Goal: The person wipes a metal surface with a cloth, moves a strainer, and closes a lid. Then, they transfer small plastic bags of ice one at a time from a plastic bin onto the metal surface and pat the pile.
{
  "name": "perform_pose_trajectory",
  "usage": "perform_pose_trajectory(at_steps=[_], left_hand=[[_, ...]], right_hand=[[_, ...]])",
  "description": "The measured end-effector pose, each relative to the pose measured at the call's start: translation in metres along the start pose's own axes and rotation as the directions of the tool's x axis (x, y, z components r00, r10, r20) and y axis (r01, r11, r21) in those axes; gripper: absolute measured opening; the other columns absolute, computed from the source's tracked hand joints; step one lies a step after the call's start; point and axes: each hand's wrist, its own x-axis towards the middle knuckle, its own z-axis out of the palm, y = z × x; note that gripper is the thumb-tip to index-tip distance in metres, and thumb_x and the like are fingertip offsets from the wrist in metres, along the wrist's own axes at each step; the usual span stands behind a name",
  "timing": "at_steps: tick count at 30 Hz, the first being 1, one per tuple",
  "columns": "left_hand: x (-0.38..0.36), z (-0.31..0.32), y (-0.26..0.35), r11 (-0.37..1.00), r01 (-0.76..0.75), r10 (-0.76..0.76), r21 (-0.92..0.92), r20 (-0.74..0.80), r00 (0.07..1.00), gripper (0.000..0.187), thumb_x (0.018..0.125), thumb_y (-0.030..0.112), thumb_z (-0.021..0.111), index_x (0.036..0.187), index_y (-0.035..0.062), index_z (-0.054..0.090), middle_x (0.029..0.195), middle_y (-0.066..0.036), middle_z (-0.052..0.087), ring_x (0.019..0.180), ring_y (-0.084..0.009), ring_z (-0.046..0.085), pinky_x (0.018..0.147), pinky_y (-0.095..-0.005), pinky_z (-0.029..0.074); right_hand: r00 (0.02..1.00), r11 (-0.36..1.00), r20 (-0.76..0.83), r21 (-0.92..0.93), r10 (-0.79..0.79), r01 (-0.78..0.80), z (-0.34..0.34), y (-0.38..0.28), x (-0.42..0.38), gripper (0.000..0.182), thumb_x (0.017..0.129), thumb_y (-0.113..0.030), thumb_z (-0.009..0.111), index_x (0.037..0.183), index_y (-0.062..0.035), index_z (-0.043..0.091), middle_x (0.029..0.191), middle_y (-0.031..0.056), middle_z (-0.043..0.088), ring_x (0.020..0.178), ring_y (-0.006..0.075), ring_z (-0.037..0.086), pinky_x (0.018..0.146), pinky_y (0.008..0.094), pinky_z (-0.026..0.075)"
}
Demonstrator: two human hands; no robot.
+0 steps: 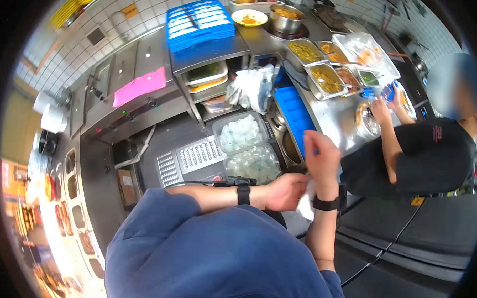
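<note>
My left hand (286, 192) reaches across in front of my body, its fingers closed at the inner side of my right wrist. A crumpled white tissue or cloth (306, 202) shows between that hand and my right forearm, and the fingers appear to hold it. Raised just beyond is my right hand (322, 158), its fingers loosely bent and nothing visible in them. Both wrists carry black bands. Nearest to the hands are two clear tubs, one with white bagged portions (241, 133) and one with pale wrapped portions (253, 164).
Perforated metal trays (200, 153) lie left of the tubs. Stacked blue trays (198, 21) stand on the back counter, and a blue bin (294, 119) sits ahead. Food pans (325, 81) fill the right counter, where a co-worker (412, 150) handles something blue. A pink cloth (140, 86) lies left.
</note>
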Motion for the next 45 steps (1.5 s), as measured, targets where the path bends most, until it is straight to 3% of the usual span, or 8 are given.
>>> perform_pose_trajectory(at_steps=[3, 5, 10, 24, 31, 36, 37, 45], left_hand=[[0.003, -0.001, -0.01, 0.959, -0.162, 0.118, 0.232, 0.193, 0.974, 0.035, 0.08, 0.01, 0.061, 0.11, 0.0065, 0.043, 0.112, -0.005, 0.049, 0.094, -0.013, 0.051, 0.07, -0.0273, 0.046], [0.011, -0.012, -0.017, 0.539, -0.431, 0.244, 0.724, 0.355, 0.902, 0.053, 0.078, 0.001, 0.062, 0.121, 0.0019, 0.032, 0.112, -0.01, 0.05, 0.109, -0.0174, 0.048, 0.084, -0.0337, 0.046], [0.0, 0.008, -0.024, -0.1, -0.301, 0.607, 0.948, 0.298, 0.737, 0.053, 0.075, 0.013, 0.066, 0.108, -0.0057, 0.029, 0.092, -0.022, 0.055, 0.09, -0.0271, 0.059, 0.073, -0.0366, 0.046], [-0.046, -0.045, -0.014, 0.275, -0.504, 0.861, 0.819, 0.024, 0.508, 0.058, 0.066, 0.014, 0.074, 0.112, -0.0005, 0.04, 0.088, -0.016, 0.06, 0.079, -0.0245, 0.064, 0.063, -0.0331, 0.05], [-0.131, -0.079, 0.025, 0.659, -0.469, 0.665, 0.588, -0.164, 0.729, 0.029, 0.068, -0.003, 0.068, 0.093, -0.0001, 0.054, 0.07, -0.008, 0.061, 0.052, -0.0148, 0.06, 0.041, -0.0259, 0.047], [-0.209, -0.08, 0.073, 0.604, -0.31, 0.698, 0.734, -0.301, 0.65, 0.024, 0.065, -0.006, 0.067, 0.087, -0.0033, 0.059, 0.074, -0.01, 0.062, 0.061, -0.0169, 0.061, 0.048, -0.0271, 0.048], [-0.226, -0.078, 0.079, 0.613, -0.305, 0.709, 0.729, -0.337, 0.619, 0.025, 0.064, -0.007, 0.07, 0.086, -0.0023, 0.059, 0.074, -0.011, 0.064, 0.057, -0.0182, 0.062, 0.044, -0.0291, 0.049], [-0.321, -0.095, 0.096, 0.599, -0.435, 0.792, 0.672, -0.421, 0.442, 0.034, 0.058, -0.005, 0.076, 0.087, -0.0018, 0.059, 0.079, -0.01, 0.064, 0.067, -0.0186, 0.064, 0.051, -0.0293, 0.051]], right_hand=[[0.949, 0.906, -0.033, 0.31, 0.312, -0.287, -0.012, 0.011, 0.009, 0.012, 0.085, -0.014, 0.06, 0.09, -0.0041, 0.064, 0.069, 0.0019, 0.061, 0.062, 0.0092, 0.057, 0.055, 0.023, 0.045], [0.903, 0.829, -0.092, 0.444, 0.419, -0.339, -0.008, 0.02, 0.017, 0.014, 0.085, -0.013, 0.059, 0.093, -0.002, 0.063, 0.07, 0.0009, 0.059, 0.063, 0.0053, 0.054, 0.055, 0.0195, 0.043], [0.926, 0.711, 0.003, 0.64, 0.376, -0.291, 0.024, 0.011, 0.029, 0.016, 0.087, -0.012, 0.056, 0.095, 0.0022, 0.059, 0.072, 0.0004, 0.056, 0.059, 0.0042, 0.047, 0.055, 0.0172, 0.039], [0.929, 0.771, 0.368, 0.603, -0.041, -0.204, 0.136, -0.075, 0.025, 0.014, 0.086, -0.013, 0.058, 0.092, -0.0005, 0.062, 0.067, -0.0012, 0.057, 0.058, 0.004, 0.051, 0.052, 0.0172, 0.039], [0.821, 0.86, 0.447, 0.5, -0.355, 0.1, 0.208, -0.14, 0.025, 0.012, 0.082, -0.01, 0.06, 0.089, -0.0009, 0.063, 0.066, 0.0067, 0.06, 0.058, 0.0102, 0.056, 0.053, 0.0237, 0.044], [0.732, 0.833, 0.521, 0.542, -0.438, 0.113, 0.256, -0.209, 0.059, 0.012, 0.082, -0.009, 0.057, 0.089, -0.0008, 0.063, 0.084, 0.0164, 0.064, 0.074, 0.028, 0.063, 0.066, 0.0358, 0.048], [0.771, 0.793, 0.414, 0.579, -0.484, 0.187, 0.281, -0.209, 0.058, 0.011, 0.083, -0.009, 0.059, 0.089, -0.0009, 0.062, 0.068, 0.0072, 0.06, 0.06, 0.0131, 0.056, 0.054, 0.025, 0.044], [0.542, 0.663, 0.464, 0.705, -0.7, 0.252, 0.353, -0.303, 0.063, 0.01, 0.081, -0.008, 0.059, 0.088, -0.0006, 0.061, 0.069, 0.0084, 0.059, 0.059, 0.0161, 0.055, 0.053, 0.0274, 0.044]])
